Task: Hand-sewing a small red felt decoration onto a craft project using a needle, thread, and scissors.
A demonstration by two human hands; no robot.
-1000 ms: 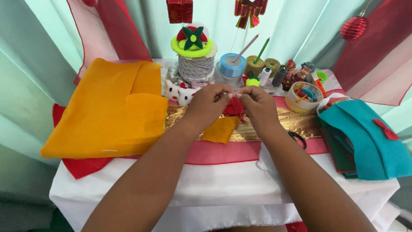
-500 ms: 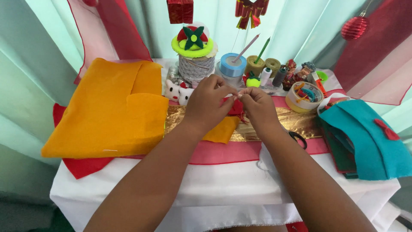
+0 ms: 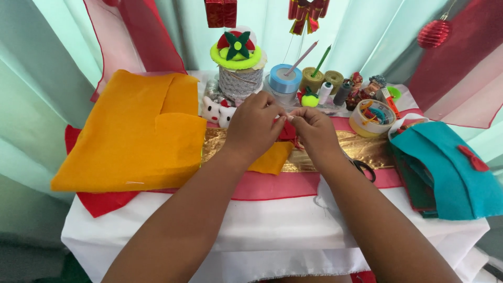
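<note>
My left hand (image 3: 255, 124) and my right hand (image 3: 311, 129) meet fingertip to fingertip over the middle of the table, both pinching a small red felt piece (image 3: 287, 131). Most of that piece is hidden behind the fingers. Under the hands lies a small orange felt scrap (image 3: 272, 160) on a gold fabric strip (image 3: 367, 147). Black scissors (image 3: 362, 169) lie just right of my right wrist, partly covered by it.
A large orange felt sheet (image 3: 131, 136) covers the left of the table. Teal felt (image 3: 450, 167) is stacked at the right. Along the back stand a lace spool with a felt flower (image 3: 238, 68), a blue ribbon roll (image 3: 284, 78), thread spools, figurines and a small bowl (image 3: 372, 118).
Both hands have stayed together at the same spot. The fingers have shifted slightly on the red piece, and the hands sit a little higher toward the back.
</note>
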